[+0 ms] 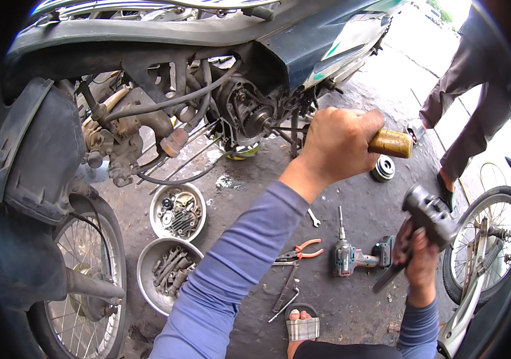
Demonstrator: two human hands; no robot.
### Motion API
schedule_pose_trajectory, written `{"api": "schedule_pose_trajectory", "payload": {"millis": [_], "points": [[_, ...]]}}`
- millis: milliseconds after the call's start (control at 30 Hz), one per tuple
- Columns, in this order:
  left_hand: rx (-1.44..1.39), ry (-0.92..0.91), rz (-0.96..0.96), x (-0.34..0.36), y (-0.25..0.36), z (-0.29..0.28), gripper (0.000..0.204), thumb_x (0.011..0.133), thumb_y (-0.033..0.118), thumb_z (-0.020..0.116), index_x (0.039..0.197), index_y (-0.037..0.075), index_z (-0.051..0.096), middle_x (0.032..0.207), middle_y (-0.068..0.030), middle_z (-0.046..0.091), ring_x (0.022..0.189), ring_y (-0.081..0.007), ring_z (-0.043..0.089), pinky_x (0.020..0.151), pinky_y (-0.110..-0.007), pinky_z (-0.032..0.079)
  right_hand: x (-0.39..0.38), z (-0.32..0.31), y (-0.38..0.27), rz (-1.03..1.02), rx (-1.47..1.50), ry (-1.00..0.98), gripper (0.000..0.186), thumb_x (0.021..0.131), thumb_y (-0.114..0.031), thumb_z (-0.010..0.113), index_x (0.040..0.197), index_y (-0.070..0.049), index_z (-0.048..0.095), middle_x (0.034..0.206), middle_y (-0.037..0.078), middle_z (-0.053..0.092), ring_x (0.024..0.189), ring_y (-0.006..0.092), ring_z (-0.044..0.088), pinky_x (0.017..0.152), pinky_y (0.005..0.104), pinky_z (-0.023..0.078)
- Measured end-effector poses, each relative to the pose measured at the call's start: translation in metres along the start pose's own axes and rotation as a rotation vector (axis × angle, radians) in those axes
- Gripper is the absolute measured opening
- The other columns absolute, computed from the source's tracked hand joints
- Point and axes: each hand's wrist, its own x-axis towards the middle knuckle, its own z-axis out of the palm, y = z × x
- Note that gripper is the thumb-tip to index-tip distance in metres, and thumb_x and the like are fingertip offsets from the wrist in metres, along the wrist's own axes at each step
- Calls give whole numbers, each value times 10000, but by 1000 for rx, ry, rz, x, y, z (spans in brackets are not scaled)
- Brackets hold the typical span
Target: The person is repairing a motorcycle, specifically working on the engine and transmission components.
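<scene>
Left hand [340, 143] grips yellow-handled tool [391, 143] (tip unclear); right hand [421, 260] clasps blurred hammer [432, 216].

The stained grey concrete floor [255, 206] bears a smaller pale bowl [153, 208], a larger metal bowl [146, 288], an open-ended wrench [314, 219], orange-handled pliers [308, 255], a cordless impact wrench [344, 258] on its side, an L-shaped key [284, 306] and a round metal part [384, 169].
</scene>
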Motion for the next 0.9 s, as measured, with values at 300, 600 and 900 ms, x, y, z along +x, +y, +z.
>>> {"api": "schedule_pose_trajectory", "payload": {"millis": [300, 600, 900], "points": [[-4, -3, -12, -1, -1, -2, 244, 614, 176, 744, 769, 114, 565, 621, -110, 608, 615, -327, 647, 547, -444, 496, 53, 55, -71, -171, -110, 195, 416, 935, -435, 630, 888, -39, 514, 599, 1, 437, 412, 85, 402, 384, 231, 344], [-22, 38, 10, -4, -2, -3, 216, 611, 95, 722, 763, 94, 569, 603, -99, 552, 553, -315, 595, 503, -395, 471, 50, 56, -75, -278, -103, 138, 403, 967, -440, 582, 859, -64, 486, 599, -10, 414, 394, 63, 356, 366, 217, 322], [-37, 58, 16, -5, 0, -4, 208, 617, 93, 725, 756, 86, 570, 604, -104, 554, 557, -305, 604, 507, -389, 473, 45, 57, -68, -205, -215, 187, 391, 954, -439, 603, 841, -77, 507, 587, -22, 391, 404, 52, 344, 370, 214, 305]]}}
